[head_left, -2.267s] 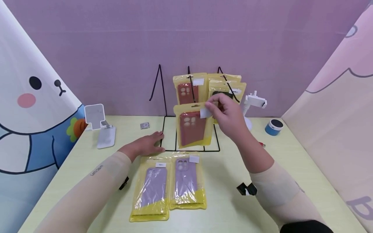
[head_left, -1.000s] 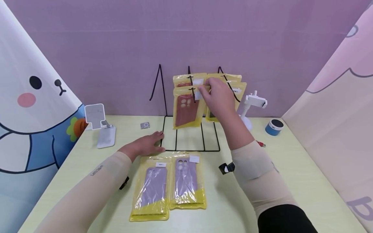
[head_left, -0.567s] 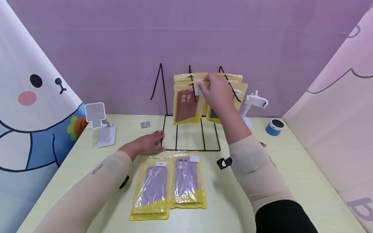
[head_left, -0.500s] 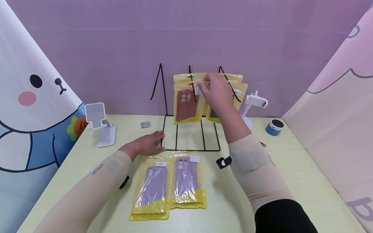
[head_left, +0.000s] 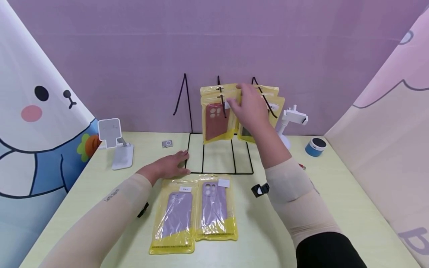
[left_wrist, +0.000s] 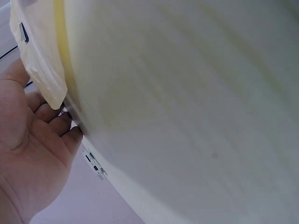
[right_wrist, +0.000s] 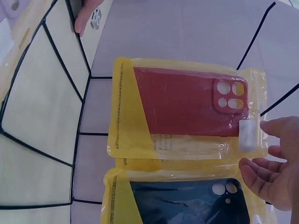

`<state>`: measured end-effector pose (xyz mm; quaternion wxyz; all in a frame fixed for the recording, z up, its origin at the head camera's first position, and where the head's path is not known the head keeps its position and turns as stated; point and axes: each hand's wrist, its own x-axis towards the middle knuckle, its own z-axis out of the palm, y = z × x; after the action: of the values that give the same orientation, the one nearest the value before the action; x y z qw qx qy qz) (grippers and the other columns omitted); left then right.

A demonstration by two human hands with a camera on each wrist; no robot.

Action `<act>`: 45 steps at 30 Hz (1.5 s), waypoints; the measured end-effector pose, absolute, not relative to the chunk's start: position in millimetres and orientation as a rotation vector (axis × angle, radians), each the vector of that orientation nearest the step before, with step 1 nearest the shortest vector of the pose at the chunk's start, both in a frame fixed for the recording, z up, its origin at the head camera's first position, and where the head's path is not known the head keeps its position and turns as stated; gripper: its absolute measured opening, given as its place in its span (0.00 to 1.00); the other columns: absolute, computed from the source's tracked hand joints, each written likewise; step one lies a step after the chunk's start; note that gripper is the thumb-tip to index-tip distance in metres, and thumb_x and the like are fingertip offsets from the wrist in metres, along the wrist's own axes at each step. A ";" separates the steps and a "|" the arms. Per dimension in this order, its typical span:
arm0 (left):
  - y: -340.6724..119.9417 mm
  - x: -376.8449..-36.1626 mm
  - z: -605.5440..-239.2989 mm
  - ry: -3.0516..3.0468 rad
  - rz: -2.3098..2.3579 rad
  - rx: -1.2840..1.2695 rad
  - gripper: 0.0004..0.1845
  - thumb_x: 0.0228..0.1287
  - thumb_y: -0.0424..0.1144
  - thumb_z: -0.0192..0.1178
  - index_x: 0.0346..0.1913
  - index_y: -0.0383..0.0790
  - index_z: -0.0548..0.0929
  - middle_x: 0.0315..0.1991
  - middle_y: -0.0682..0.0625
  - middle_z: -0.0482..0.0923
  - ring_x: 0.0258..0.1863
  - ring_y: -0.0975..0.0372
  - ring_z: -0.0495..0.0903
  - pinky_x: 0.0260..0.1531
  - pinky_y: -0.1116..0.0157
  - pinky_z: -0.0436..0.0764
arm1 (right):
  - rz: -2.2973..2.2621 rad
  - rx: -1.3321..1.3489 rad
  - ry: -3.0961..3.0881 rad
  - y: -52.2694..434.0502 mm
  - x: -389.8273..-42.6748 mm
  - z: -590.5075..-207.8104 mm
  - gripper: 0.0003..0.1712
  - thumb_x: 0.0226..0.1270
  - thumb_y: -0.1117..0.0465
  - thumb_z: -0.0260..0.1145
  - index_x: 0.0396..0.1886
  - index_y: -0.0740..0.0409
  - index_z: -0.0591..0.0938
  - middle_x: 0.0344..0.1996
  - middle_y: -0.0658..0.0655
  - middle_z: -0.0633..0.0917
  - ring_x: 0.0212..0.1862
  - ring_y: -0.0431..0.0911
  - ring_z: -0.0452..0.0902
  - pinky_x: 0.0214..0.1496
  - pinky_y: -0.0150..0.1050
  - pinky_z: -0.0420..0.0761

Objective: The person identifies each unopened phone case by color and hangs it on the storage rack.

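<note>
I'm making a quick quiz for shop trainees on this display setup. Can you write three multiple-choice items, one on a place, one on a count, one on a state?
1. Where does the left hand rest?
A. on the table by the wire rack's front left corner
B. on the blue speaker
C. on the white phone stand

2. How many packs with purple cases lie flat on the table?
A. one
B. two
C. four

3. How is the front red case pack placed?
A. flat on the table
B. hanging on the middle hook
C. propped against the left wall

Answers:
1 A: the head view shows the fingers flat beside the wire rack.
2 B: two lie side by side before the rack.
3 B: it hangs off the table, the right hand open beside its top.
</note>
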<state>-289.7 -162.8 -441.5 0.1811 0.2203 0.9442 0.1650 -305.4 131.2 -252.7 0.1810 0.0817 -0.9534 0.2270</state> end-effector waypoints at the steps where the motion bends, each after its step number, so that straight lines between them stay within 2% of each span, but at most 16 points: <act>1: -162.7 -289.5 -441.3 2.668 0.465 0.627 0.44 0.69 0.61 0.55 0.79 0.46 0.50 0.80 0.44 0.39 0.79 0.48 0.41 0.76 0.46 0.49 | 0.647 0.234 -2.690 132.2 -303.8 -253.7 0.36 0.71 0.39 0.56 0.72 0.49 0.66 0.67 0.54 0.72 0.56 0.49 0.74 0.53 0.48 0.78; 3: -162.8 -289.3 -441.0 2.670 0.463 0.633 0.44 0.69 0.61 0.55 0.79 0.45 0.50 0.80 0.44 0.39 0.79 0.48 0.42 0.76 0.46 0.49 | 0.659 0.252 -2.674 134.2 -299.8 -256.4 0.39 0.71 0.40 0.58 0.75 0.49 0.61 0.68 0.55 0.70 0.56 0.50 0.74 0.53 0.49 0.79; 6: -162.7 -288.9 -440.7 2.671 0.461 0.641 0.44 0.69 0.61 0.55 0.79 0.44 0.50 0.80 0.43 0.40 0.78 0.47 0.42 0.76 0.46 0.49 | 0.652 0.288 -2.657 137.8 -291.5 -261.1 0.42 0.70 0.41 0.59 0.77 0.49 0.56 0.71 0.56 0.65 0.61 0.52 0.72 0.57 0.51 0.78; 9: -162.3 -289.3 -440.7 2.669 0.461 0.636 0.44 0.69 0.61 0.55 0.79 0.45 0.50 0.80 0.44 0.40 0.79 0.48 0.42 0.76 0.46 0.49 | 0.647 0.328 -2.658 142.7 -280.0 -268.5 0.42 0.70 0.41 0.59 0.77 0.48 0.55 0.72 0.58 0.62 0.58 0.54 0.73 0.54 0.53 0.79; 14: -161.6 -289.1 -440.2 2.663 0.462 0.614 0.44 0.68 0.61 0.55 0.79 0.46 0.50 0.80 0.45 0.39 0.79 0.48 0.41 0.76 0.47 0.49 | 0.700 0.395 -2.715 154.6 -260.1 -284.6 0.40 0.70 0.38 0.58 0.75 0.48 0.59 0.69 0.58 0.65 0.55 0.51 0.77 0.48 0.52 0.81; 19: -161.2 -289.0 -441.3 2.653 0.467 0.595 0.45 0.68 0.62 0.55 0.79 0.47 0.49 0.80 0.46 0.39 0.79 0.49 0.41 0.76 0.47 0.49 | 0.750 0.444 -2.822 169.7 -244.4 -305.9 0.42 0.68 0.33 0.57 0.74 0.48 0.62 0.68 0.54 0.69 0.60 0.50 0.75 0.55 0.53 0.80; 24: -161.5 -289.4 -442.6 2.660 0.459 0.601 0.45 0.68 0.62 0.55 0.79 0.47 0.49 0.80 0.46 0.38 0.79 0.49 0.41 0.76 0.47 0.49 | 0.744 0.473 -2.953 184.4 -235.2 -328.7 0.41 0.68 0.35 0.58 0.73 0.50 0.64 0.69 0.54 0.70 0.64 0.53 0.73 0.62 0.57 0.76; 33: -163.3 -288.5 -443.3 2.677 0.444 0.646 0.44 0.69 0.61 0.54 0.79 0.44 0.50 0.80 0.43 0.40 0.78 0.47 0.42 0.75 0.46 0.49 | 0.522 0.539 -3.229 217.1 -236.7 -377.9 0.45 0.67 0.36 0.60 0.76 0.53 0.62 0.73 0.62 0.66 0.73 0.59 0.60 0.71 0.60 0.65; 45: -162.4 -288.1 -440.3 2.676 0.441 0.653 0.44 0.69 0.61 0.54 0.79 0.45 0.49 0.80 0.44 0.39 0.79 0.48 0.42 0.76 0.47 0.49 | 0.390 0.558 -3.412 232.0 -256.5 -419.4 0.51 0.68 0.37 0.61 0.78 0.62 0.53 0.77 0.67 0.54 0.77 0.62 0.48 0.76 0.59 0.55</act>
<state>-288.1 -162.4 -440.3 0.1753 0.2305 0.9444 0.1555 -256.5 232.0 -419.4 -0.1679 0.1582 -0.9667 0.1105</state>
